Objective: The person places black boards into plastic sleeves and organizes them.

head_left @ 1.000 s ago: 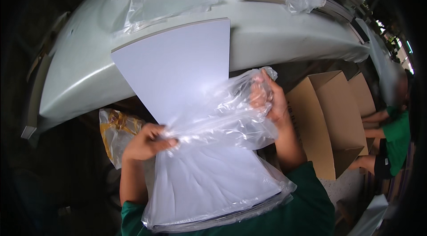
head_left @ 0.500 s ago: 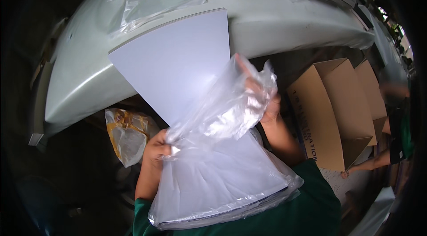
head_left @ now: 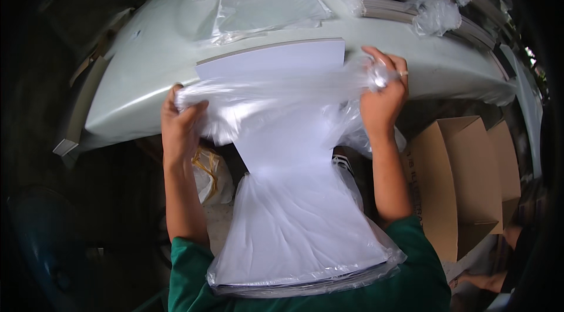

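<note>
A thick stack of white sheets or boards (head_left: pixel 288 141) reaches from my lap to the table edge, its near part inside a clear plastic bag (head_left: pixel 305 235). My left hand (head_left: pixel 181 121) is closed on the bag's gathered mouth at the left. On the right, my right hand (head_left: pixel 385 86) grips the opposite side of the mouth, some plastic bunched in its fingers. Between the hands the plastic is stretched across the stack and blurred by motion. Beyond it, the stack's far end stays uncovered.
The table (head_left: pixel 141 83) has a pale, glossy cover and holds flat clear bags (head_left: pixel 264 9) and wrapped board stacks (head_left: pixel 405 9). An open cardboard box (head_left: pixel 440 188) stands at the right, near another person's arm (head_left: pixel 487 281). A white bag with yellow tape (head_left: pixel 211 177) lies below left.
Both hands have moved up and away from me, spreading apart. The plastic mouth has been drawn further along the stack toward its far end.
</note>
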`<state>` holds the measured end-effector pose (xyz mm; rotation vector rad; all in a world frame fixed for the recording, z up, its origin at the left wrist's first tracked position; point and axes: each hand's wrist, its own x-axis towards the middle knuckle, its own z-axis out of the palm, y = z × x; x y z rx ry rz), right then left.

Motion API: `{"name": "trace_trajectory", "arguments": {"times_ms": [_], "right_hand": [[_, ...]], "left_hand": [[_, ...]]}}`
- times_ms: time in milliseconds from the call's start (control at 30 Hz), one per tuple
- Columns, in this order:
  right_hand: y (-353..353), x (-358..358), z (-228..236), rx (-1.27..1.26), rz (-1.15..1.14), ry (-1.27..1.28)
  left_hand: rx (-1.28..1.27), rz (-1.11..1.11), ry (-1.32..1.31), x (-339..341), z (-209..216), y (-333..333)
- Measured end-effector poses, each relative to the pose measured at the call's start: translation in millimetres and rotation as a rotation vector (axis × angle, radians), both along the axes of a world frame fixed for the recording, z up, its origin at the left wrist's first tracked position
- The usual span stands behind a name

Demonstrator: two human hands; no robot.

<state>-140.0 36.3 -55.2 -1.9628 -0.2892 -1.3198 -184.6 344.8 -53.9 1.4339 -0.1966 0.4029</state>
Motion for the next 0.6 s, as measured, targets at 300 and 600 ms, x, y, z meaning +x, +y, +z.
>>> {"name": "trace_trajectory", "arguments": {"times_ms": [300,600], "right_hand": [[-3.5,-12.3,5.3,-0.189,0.107,0.074],[-72.5,-75.2,5.4,0.698,1.201,0.864]], "left_hand": [[0.481,0.360,-0.405,-12.9,11.3,-1.5],[-0.093,-0.620,0.364,-50.5,-4.4,12.5]]}}
